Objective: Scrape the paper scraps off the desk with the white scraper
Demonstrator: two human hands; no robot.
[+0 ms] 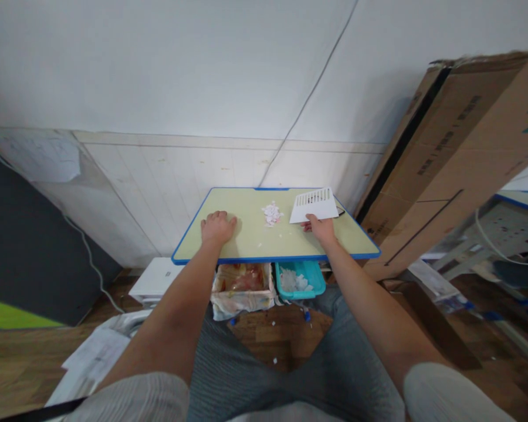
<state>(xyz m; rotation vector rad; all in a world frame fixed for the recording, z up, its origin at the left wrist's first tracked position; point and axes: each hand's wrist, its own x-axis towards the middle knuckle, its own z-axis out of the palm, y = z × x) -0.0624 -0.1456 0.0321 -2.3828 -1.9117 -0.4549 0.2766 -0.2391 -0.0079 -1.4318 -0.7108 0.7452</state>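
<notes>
My right hand [320,228] grips the near edge of a flat white sheet with a row of slots [314,206], thumb on top, tilted above the right side of the small table [246,243]. Between my hands lies a small heap of white scraps [271,214], with a few loose bits nearer me. My left hand [217,227] rests palm down on the left part of the tabletop, fingers spread a little, holding nothing. A dark thin object [341,213] shows partly behind the sheet at the right; I cannot make out its kind.
Under the table's front edge stand a lined bin [242,302] and a turquoise basket [321,285] with whitish pieces in it. Tall cardboard boxes [457,152] lean at the right. A white wall [180,76] closes off the back, with a cable [310,94] running down it.
</notes>
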